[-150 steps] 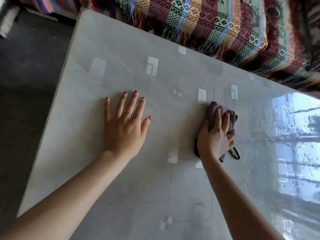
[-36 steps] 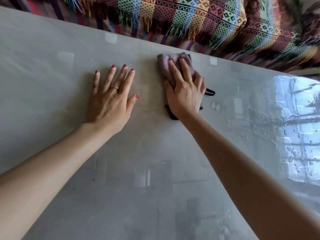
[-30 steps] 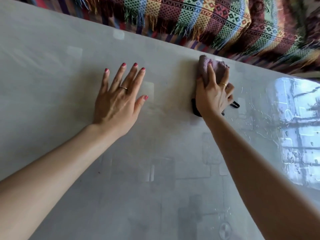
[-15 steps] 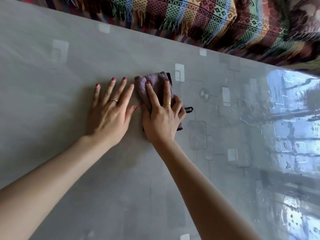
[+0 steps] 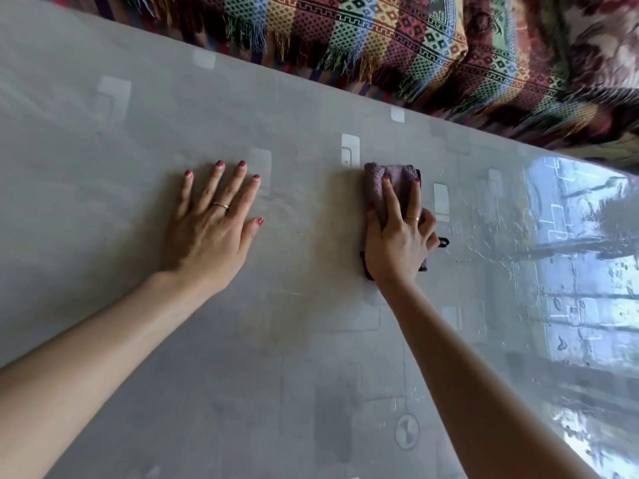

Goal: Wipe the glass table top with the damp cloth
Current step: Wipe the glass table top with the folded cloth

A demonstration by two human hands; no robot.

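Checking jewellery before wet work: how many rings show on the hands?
2. One on the left hand, which lies flat on the table top; one on the right hand, which presses the cloth. Tucked fingers might hide others.

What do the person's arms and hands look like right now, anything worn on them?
Both forearms are bare, no sleeves showing. The left hand wears a thin silver-and-gold band on its ring finger; the right hand wears a thin gold ring. Nails on both are painted dark pink-red.

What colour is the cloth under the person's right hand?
Dusty mauve-purple with a black edge and loop, seen in the head view: cloth, pressed by the right hand.
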